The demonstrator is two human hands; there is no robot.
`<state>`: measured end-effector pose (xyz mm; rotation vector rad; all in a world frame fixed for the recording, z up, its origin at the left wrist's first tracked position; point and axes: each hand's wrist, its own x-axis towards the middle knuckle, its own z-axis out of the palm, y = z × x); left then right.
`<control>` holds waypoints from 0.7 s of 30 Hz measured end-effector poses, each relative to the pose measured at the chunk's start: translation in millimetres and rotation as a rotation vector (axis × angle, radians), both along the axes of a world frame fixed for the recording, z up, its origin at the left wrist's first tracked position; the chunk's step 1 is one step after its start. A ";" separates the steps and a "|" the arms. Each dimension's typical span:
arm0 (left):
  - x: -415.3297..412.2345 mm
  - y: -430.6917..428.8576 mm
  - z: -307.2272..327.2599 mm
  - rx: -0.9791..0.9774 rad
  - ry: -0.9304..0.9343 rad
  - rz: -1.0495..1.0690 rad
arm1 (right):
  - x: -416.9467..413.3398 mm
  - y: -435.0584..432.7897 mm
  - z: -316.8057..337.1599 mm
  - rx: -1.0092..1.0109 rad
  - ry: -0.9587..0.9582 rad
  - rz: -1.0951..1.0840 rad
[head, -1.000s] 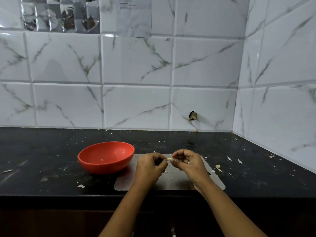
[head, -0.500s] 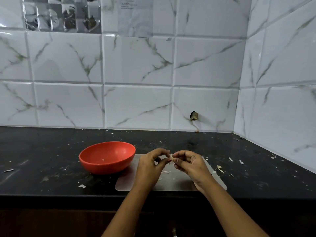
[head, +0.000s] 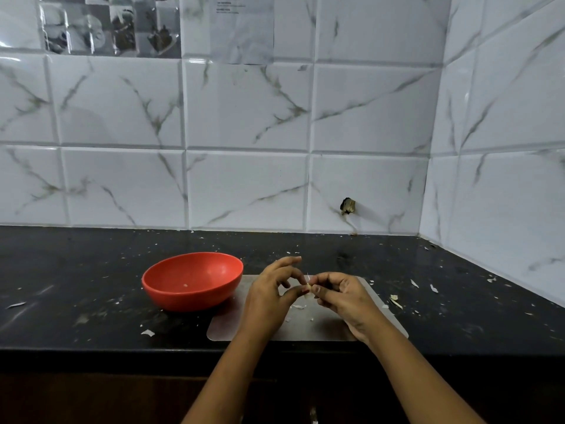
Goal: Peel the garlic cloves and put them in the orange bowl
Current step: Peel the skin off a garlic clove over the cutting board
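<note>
Garlic clove [head: 309, 287]: small and pale, held above the grey mat [head: 305, 330], right of the orange bowl [head: 189, 301].
Left hand [head: 269, 296]: thumb and fingertip pinch the clove, other fingers lifted, likely steadying it.
Right hand [head: 345, 296]: curled fingers pinch the other end, apparently picking at skin.
Bowl: close by, probably for easy dropping.
Writing: the print on the wall paper [head: 241, 29] is too small to read.

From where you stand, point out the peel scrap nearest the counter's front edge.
The white scrap left of the board, in front of the orange bowl; all others lie farther back.
</note>
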<state>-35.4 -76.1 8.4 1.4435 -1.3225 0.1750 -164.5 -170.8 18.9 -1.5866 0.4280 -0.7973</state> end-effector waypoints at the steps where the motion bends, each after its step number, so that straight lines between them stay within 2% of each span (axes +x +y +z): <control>1: 1.2 -1.1 -0.4 -0.007 0.013 -0.017 | -0.1 -0.2 0.0 -0.002 0.007 0.002; 6: 5.0 -2.9 -2.6 -0.001 0.025 -0.059 | 0.2 -2.3 -1.0 0.006 0.030 0.034; 15: 5.2 -3.0 -1.5 0.182 0.118 -0.192 | 1.2 -6.8 -1.9 0.057 0.046 0.108; 21: 3.1 -0.8 0.3 0.177 0.146 -0.206 | 1.6 -8.2 -1.6 0.096 0.041 0.141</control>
